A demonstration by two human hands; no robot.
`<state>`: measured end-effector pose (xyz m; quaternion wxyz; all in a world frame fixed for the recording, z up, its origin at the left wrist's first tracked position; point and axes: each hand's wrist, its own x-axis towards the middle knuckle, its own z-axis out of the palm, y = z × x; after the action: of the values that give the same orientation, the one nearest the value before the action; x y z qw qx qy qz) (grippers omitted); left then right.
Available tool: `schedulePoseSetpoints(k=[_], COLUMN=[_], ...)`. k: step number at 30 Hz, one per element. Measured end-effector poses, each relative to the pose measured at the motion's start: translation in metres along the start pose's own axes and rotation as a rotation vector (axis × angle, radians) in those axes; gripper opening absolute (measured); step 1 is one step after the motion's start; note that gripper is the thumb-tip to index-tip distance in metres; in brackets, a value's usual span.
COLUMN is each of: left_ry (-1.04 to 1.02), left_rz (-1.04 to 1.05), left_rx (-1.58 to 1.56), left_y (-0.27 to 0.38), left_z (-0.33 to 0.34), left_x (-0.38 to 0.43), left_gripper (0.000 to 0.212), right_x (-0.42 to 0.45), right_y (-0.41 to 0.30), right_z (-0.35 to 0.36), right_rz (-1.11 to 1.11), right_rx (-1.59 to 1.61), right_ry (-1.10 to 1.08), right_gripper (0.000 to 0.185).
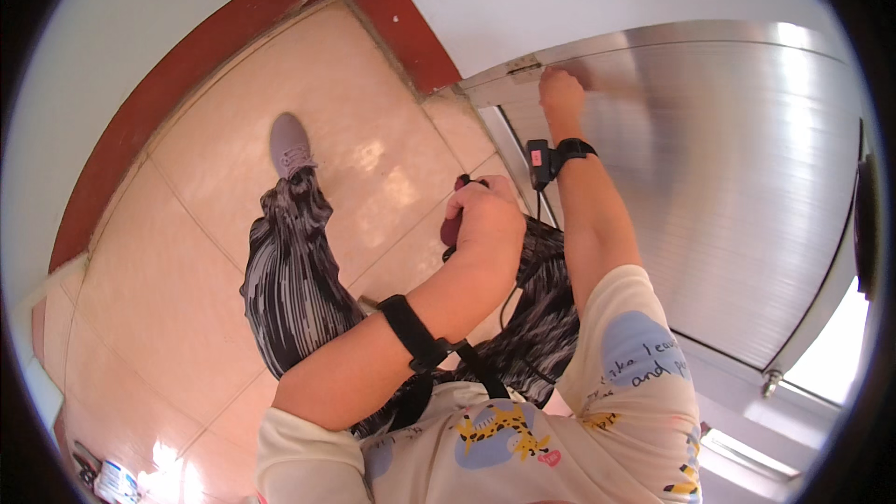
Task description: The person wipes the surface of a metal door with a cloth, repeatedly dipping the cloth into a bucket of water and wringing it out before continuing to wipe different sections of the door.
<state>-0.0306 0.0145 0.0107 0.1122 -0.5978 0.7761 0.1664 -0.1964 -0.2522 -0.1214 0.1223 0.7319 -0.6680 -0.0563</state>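
Note:
My left hand [493, 213] is closed around a maroon object with black parts [450, 229], held in front of my body above the tiled floor. My fingers cover much of that object, so its kind is unclear. Farther out, my right hand [563, 94] is bunched against a shiny brushed-metal door panel [728, 175], close by the hinge [523, 66] on its frame. Whether something small sits inside those right fingers is hidden. A black strap with a small box [539, 162] and a cable is on my right wrist.
White walls with a dark red skirting [400, 7] meet in a corner ahead. A grey shoe [289, 143] stands on the pale tiled floor [210, 98]. A metal knob [771, 383] sits at the door's near edge. A white container [115, 481] lies at lower left.

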Motion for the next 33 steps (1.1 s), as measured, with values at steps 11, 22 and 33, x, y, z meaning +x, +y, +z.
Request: schedulePoseSetpoints(k=[11, 22, 33], left_ry=[0.070, 0.102, 0.038], left_rz=[0.007, 0.011, 0.014], left_rx=[-0.059, -0.033, 0.015], left_y=[-0.002, -0.009, -0.007], left_z=[0.001, -0.003, -0.002], left_x=[-0.003, -0.010, -0.005], left_gripper=[0.033, 0.027, 0.035], right_x=[-0.004, -0.008, 0.004], right_y=[0.009, 0.002, 0.002], right_z=[0.004, 0.002, 0.018], right_rz=[0.047, 0.028, 0.070], right_rx=[-0.039, -0.058, 0.130], right_ry=[0.008, 0.035, 0.013], right_gripper=[0.042, 0.043, 0.044])
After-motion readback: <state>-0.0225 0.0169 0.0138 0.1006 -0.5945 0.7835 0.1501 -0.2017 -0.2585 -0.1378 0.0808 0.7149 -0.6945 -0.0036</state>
